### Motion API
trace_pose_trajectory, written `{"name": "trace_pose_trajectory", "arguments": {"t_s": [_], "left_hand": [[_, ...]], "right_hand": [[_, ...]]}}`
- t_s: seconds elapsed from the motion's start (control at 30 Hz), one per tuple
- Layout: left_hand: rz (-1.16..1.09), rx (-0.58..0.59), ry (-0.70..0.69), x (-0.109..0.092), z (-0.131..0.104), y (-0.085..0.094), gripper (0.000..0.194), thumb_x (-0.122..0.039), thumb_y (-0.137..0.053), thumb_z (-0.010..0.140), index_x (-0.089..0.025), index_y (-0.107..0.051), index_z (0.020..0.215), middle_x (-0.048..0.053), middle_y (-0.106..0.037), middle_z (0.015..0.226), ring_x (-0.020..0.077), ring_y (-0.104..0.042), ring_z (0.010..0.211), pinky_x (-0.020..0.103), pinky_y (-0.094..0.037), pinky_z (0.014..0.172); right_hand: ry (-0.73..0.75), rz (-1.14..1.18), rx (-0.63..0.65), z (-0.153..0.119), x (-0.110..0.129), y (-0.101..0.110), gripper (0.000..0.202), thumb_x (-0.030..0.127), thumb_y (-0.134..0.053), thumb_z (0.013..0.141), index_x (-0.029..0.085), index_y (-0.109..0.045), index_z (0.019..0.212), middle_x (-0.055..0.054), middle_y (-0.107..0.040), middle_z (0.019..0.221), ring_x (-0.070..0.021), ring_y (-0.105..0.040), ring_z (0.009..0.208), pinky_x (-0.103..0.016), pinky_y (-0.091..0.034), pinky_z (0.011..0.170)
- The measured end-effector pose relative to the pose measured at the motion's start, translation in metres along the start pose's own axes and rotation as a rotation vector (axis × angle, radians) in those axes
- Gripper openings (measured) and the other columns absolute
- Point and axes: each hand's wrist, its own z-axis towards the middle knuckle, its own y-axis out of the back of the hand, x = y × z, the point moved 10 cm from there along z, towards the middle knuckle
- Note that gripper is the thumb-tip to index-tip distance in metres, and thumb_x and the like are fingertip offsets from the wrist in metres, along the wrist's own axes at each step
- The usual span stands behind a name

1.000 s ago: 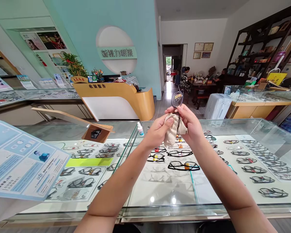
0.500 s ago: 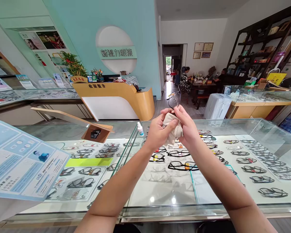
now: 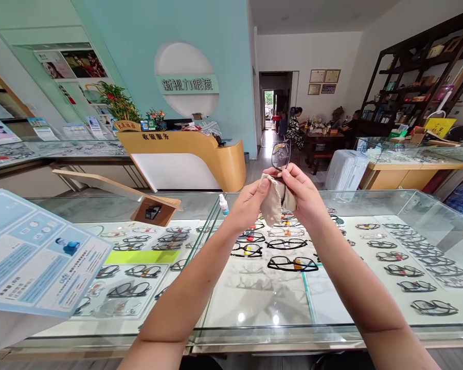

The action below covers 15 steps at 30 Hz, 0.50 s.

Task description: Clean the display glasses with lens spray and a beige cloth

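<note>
Above the glass display case, my two hands are close together around a pair of dark-framed eyeglasses. One lens stands upright over my fingers; the rest of the frame is partly hidden by cloth and fingers. My left hand pinches a beige cleaning cloth, which hangs down between the hands. My right hand is closed on the eyeglasses near the bridge, with part of the cloth against its palm. A small white spray bottle with a blue label stands on the glass to the left of my hands.
Beneath the glass top lie rows of eyeglasses. To the left stand a blue-and-white printed card and a tilted wooden-framed mirror. A wooden reception counter is farther back. Two people sit at a table in the rear.
The eyeglasses have shifted slightly right and turned a little. My left fingers have moved up along the cloth, which now hangs more openly between my hands.
</note>
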Motion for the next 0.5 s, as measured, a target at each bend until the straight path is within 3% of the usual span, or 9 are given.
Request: {"name": "trace_pose_trajectory", "arguments": {"t_s": [0.07, 0.17, 0.3, 0.5], "left_hand": [[-0.037, -0.029, 0.022, 0.003, 0.001, 0.005, 0.064, -0.080, -0.069, 0.097, -0.021, -0.083, 0.115, 0.006, -0.081, 0.104, 0.0203, -0.072, 0.100, 0.028, -0.056, 0.090], [-0.122, -0.067, 0.075, 0.008, 0.001, 0.010, 0.067, -0.081, -0.072, 0.094, -0.020, -0.081, 0.119, 0.008, -0.082, 0.105, 0.0224, -0.076, 0.102, 0.029, -0.058, 0.087], [-0.200, -0.116, 0.125, 0.011, 0.001, 0.018, 0.068, -0.081, -0.076, 0.091, -0.018, -0.080, 0.116, 0.008, -0.084, 0.102, 0.0251, -0.079, 0.102, 0.033, -0.061, 0.085], [-0.193, -0.212, 0.099, 0.008, 0.001, 0.036, 0.067, -0.083, -0.074, 0.091, -0.019, -0.079, 0.107, 0.008, -0.084, 0.095, 0.0252, -0.081, 0.096, 0.032, -0.064, 0.081]], "right_hand": [[0.005, -0.029, 0.002, 0.001, 0.003, 0.003, 0.042, 0.056, -0.093, 0.085, 0.029, -0.062, 0.086, -0.001, -0.083, 0.112, -0.0215, -0.075, 0.105, -0.035, -0.060, 0.094], [0.009, -0.085, 0.016, 0.000, 0.006, 0.004, 0.038, 0.055, -0.092, 0.088, 0.028, -0.065, 0.084, -0.002, -0.082, 0.115, -0.0221, -0.072, 0.110, -0.035, -0.057, 0.100], [-0.023, -0.146, 0.059, 0.000, 0.004, 0.005, 0.035, 0.054, -0.090, 0.089, 0.027, -0.068, 0.084, -0.002, -0.078, 0.118, -0.0209, -0.068, 0.110, -0.032, -0.052, 0.096], [-0.108, -0.271, 0.185, -0.002, -0.007, 0.001, 0.030, 0.047, -0.084, 0.096, 0.025, -0.068, 0.084, 0.002, -0.063, 0.091, -0.0167, -0.055, 0.088, -0.030, -0.043, 0.087]]}}
